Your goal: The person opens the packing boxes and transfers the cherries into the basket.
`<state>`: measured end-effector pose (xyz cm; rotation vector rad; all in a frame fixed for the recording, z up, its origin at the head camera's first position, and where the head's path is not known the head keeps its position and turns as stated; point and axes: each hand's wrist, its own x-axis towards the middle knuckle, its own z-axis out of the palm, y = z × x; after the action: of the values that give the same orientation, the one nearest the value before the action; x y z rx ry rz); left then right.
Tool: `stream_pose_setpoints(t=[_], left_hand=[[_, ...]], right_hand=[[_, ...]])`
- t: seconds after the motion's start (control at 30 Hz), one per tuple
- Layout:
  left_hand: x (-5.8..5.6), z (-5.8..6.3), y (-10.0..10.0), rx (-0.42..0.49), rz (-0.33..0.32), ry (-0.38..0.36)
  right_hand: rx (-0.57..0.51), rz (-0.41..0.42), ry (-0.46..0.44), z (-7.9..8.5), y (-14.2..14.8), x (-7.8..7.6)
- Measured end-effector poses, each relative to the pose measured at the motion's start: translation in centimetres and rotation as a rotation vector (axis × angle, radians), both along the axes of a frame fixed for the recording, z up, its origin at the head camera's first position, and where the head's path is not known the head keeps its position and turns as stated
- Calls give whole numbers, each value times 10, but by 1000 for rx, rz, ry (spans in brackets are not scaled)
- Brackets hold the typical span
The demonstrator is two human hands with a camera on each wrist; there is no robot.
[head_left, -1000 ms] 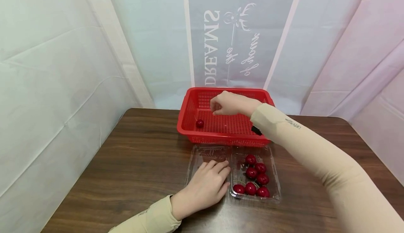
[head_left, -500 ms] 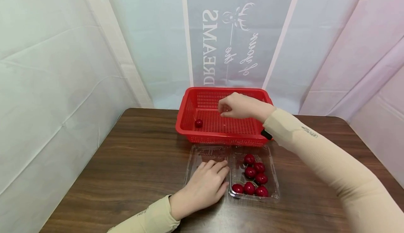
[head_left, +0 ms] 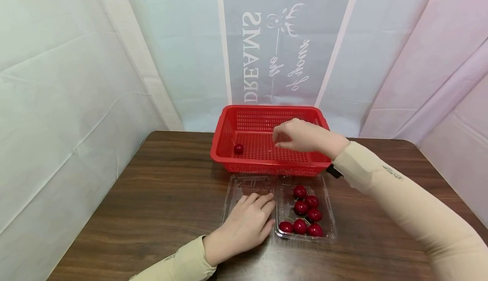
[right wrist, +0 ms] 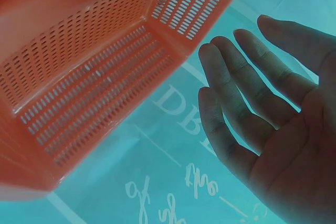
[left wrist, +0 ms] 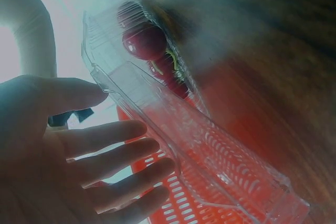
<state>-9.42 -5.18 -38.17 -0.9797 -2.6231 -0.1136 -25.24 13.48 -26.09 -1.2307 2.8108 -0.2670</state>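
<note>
My left hand [head_left: 248, 221] rests on the lid [head_left: 248, 184] of a clear plastic clamshell box, fingers extended along the lid's inner edge. In the left wrist view its fingertips meet the clear rim. Several dark red cherries [head_left: 300, 207] with thin stems lie in the box's right half [head_left: 283, 193]. Over the right part of a red perforated basket [head_left: 263, 163] hovers my right hand [head_left: 303, 136], relaxed and holding nothing; the right wrist view shows its palm bare. One cherry [head_left: 238, 148] sits in the basket's front left corner.
Everything stands on a dark wood table [head_left: 171, 188]. The basket is directly behind the clamshell, near the table's far edge. A pale printed curtain [head_left: 274, 52] hangs behind, with white cloth [head_left: 76, 82] on the left. A black camera [head_left: 334, 171] hangs under the right wrist.
My right hand has drawn back to the right over the basket, slightly toward me. The left hand, the cherries and the clamshell stay as they were.
</note>
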Motion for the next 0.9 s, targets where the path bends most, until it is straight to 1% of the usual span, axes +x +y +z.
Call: stream_pose_setpoints(t=[0.33, 0.53, 0.77, 0.9], left_hand=[[1, -1, 0, -2, 2, -2], [0, -1, 0, -1, 1, 6], [0, 0, 0, -2, 1, 7], [0, 0, 0, 1, 2, -3]], right_hand=[[-50, -15, 32, -5, 15, 17], [-70, -4, 61, -9, 20, 26], [-96, -11, 56, -12, 25, 39], [-98, 3, 69, -15, 28, 45]])
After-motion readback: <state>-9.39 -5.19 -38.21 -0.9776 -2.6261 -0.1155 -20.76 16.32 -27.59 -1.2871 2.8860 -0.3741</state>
